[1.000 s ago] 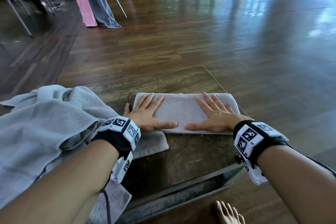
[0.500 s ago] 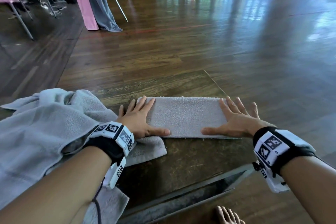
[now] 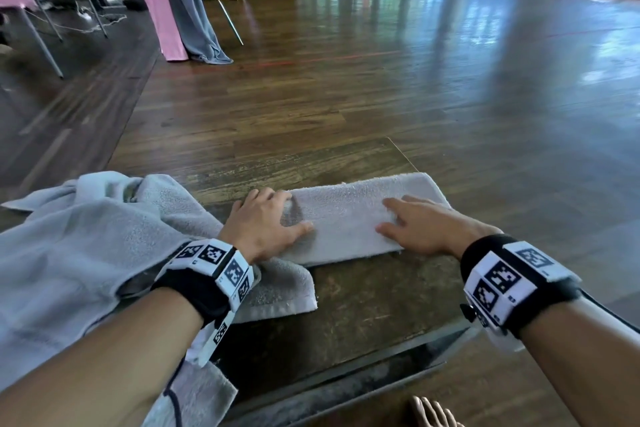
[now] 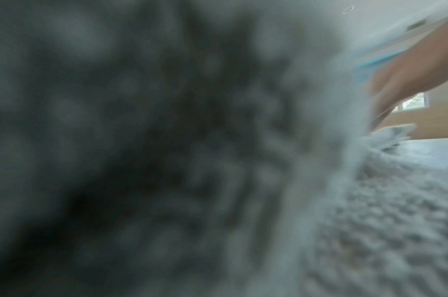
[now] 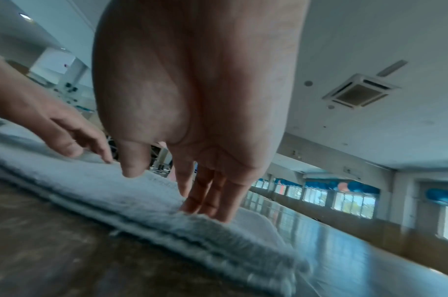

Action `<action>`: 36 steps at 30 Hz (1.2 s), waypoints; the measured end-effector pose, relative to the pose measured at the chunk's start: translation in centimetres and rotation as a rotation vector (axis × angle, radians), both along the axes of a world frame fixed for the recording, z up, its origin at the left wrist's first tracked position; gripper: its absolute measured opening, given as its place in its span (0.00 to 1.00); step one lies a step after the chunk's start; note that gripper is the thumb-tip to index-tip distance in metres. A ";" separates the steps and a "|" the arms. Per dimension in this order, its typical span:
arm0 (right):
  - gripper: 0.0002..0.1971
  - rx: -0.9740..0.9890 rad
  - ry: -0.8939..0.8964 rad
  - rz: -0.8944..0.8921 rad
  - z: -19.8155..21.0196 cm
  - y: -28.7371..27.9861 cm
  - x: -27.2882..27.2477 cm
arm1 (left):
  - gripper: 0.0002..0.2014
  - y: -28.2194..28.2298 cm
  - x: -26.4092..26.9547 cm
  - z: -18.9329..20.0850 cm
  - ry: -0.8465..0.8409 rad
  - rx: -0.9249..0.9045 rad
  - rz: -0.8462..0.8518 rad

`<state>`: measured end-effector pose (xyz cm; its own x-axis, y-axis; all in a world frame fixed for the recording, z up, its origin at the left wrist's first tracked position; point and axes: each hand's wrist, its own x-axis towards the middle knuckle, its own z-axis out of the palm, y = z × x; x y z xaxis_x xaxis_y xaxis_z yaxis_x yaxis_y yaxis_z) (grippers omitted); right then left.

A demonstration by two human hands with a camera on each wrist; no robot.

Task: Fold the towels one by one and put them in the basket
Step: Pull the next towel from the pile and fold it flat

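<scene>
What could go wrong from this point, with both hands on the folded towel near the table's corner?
1. The folded towel lies with its right end at the table's far right corner; a push rightward by the right hand could slide it off.
2. The left hand sits where the towel meets the unfolded towel pile; lifting may drag the pile's edge along.
3. The right wrist view shows several stacked layers; a one-sided lift could let the fold open.
</scene>
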<state>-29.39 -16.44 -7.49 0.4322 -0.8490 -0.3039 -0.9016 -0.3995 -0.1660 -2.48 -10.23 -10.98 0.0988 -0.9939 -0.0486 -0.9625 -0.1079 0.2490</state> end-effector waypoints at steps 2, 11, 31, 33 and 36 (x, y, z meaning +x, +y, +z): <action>0.31 -0.054 -0.005 -0.032 0.1 -0.5 -0.8 | 0.31 0.1 -0.5 0.5 0.011 -0.056 -0.026; 0.29 0.037 -0.185 -0.012 -0.5 0.6 -1.9 | 0.17 1.1 -2.8 1.0 -0.047 0.034 0.034; 0.48 0.215 -0.129 0.002 -1.7 12.8 -5.2 | 0.30 7.4 -7.1 5.2 0.275 0.087 -0.210; 0.49 0.198 -0.154 0.004 -2.2 12.8 -5.3 | 0.27 7.9 -6.7 4.9 0.277 0.012 -0.198; 0.55 0.150 -0.219 0.001 -2.1 12.4 -5.0 | 0.17 8.3 -6.1 4.6 0.292 -0.107 -0.190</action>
